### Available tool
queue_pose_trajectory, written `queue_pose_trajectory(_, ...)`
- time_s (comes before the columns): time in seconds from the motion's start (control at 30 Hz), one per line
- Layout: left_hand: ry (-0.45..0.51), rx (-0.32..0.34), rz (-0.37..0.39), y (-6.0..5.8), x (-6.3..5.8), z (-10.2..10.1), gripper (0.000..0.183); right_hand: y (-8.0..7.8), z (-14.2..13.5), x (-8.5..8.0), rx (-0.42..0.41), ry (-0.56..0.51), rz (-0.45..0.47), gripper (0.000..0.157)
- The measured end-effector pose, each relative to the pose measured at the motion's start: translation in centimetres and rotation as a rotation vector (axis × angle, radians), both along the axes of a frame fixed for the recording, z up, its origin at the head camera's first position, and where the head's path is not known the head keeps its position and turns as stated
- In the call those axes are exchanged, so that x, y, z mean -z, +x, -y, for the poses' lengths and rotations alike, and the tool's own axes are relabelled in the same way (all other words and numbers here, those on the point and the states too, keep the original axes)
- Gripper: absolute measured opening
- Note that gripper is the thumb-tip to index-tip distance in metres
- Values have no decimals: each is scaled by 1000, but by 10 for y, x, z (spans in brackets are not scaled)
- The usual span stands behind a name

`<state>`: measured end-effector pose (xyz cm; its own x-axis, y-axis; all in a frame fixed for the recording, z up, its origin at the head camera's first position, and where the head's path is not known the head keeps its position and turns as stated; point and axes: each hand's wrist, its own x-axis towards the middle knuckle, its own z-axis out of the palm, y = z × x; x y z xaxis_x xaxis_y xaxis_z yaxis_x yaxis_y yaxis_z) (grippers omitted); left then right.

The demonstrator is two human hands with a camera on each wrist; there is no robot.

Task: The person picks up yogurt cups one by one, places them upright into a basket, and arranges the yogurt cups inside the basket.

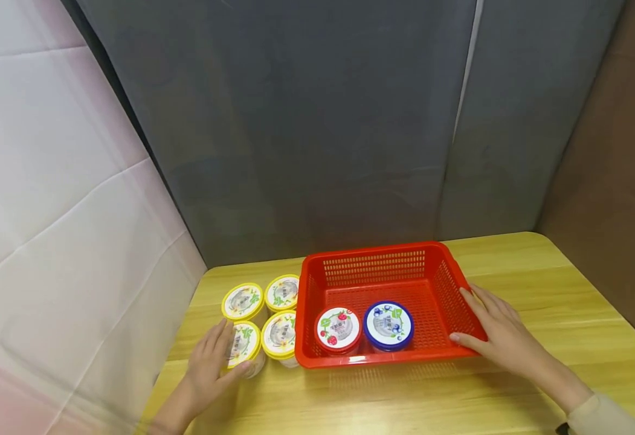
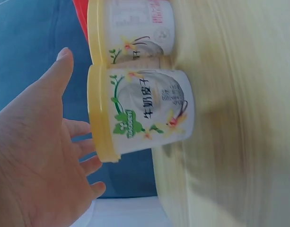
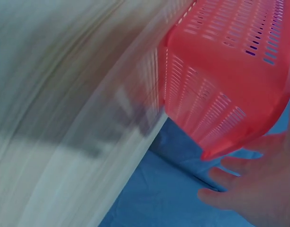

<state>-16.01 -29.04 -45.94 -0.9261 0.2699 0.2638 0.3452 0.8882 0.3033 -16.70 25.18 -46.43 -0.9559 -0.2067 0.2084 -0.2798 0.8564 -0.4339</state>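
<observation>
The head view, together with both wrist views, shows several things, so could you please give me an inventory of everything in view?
Yellow-lidded cups: 4, white with yellow lids, on the table left of the basket
Red-lidded cup: 1, white and red lid, inside the basket
Blue-lidded cup: 1, white and blue lid, in the basket, right of the red-lidded cup
Basket: 1, red, on the table
Table: 1, yellowish wood grain, beneath everything
Fabric walls: 3, dark grey behind, whitish left, brown right
Sleeve: 1, cream, right arm
Hands: 2, bare, left by the front-left yellow-lidded cup, right at the basket's right side
</observation>
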Motion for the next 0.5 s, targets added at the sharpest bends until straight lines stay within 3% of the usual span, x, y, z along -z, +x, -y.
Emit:
queue_pose_trajectory(0.27, -3, -20, 17, 0, 4, 3, 90, 6, -4, 6, 0, 0, 17, 90)
queue_pose_trajectory(0.5, 3, -7, -76, 0, 6, 9, 87, 4, 0, 9, -24, 0, 0, 88)
